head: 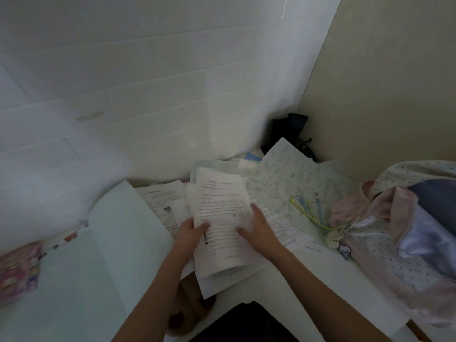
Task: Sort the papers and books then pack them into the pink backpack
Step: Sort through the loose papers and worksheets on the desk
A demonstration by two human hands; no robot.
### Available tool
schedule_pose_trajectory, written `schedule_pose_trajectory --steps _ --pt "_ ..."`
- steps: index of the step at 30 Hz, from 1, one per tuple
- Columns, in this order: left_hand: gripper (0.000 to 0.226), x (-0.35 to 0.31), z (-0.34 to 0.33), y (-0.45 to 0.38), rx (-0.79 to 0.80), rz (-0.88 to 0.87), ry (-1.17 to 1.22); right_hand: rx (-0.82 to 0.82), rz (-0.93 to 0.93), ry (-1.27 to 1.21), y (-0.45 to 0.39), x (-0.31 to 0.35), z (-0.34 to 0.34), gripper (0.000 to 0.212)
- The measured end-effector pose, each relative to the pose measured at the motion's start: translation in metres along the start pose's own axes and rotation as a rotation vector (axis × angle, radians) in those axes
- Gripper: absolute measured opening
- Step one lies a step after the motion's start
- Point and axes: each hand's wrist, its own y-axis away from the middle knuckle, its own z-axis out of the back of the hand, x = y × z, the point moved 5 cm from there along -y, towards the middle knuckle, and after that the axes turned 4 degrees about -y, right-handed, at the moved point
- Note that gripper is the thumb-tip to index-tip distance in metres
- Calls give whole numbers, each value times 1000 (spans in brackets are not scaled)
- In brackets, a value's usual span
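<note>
Your 2 hands are on a sheaf of printed papers at the middle of the white desk.

Your left hand point(191, 233) pinches the left edge of the sheaf of printed papers point(222, 218), thumb on top, while your right hand point(259, 229) lies flat and spread on its right side, fingers unclenched and pressing rather than gripping. The sheaf rests on more loose sheets scattered over the white desk point(74, 304); a large sheet of handwritten notes point(291, 178) lies just behind and to the right. The pink backpack point(399, 233), dotted and gaping, sits at the right edge of the desk with a pale charm point(332, 239) hanging near the papers. An open book point(123, 233) lies to the left, beside your left hand.
</note>
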Motion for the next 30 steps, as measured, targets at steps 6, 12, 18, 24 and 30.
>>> schedule_pose_trajectory --steps 6,12,18,24,30 --pt "16 -4 -12 7 128 -46 -1 -247 -239 -304 -10 -42 38 31" --pt "16 -18 -16 7 45 -87 -45 -400 -204 50 -17 -46 60 25" --pt "13 -28 22 20 -252 -198 -185 -245 55 191 -31 -19 33 64" --pt "58 -12 69 42 -603 -17 -724 31 346 403 -20 42 -50 47" --pt "23 -2 93 51 -677 35 -573 231 440 333 -5 63 -91 35"
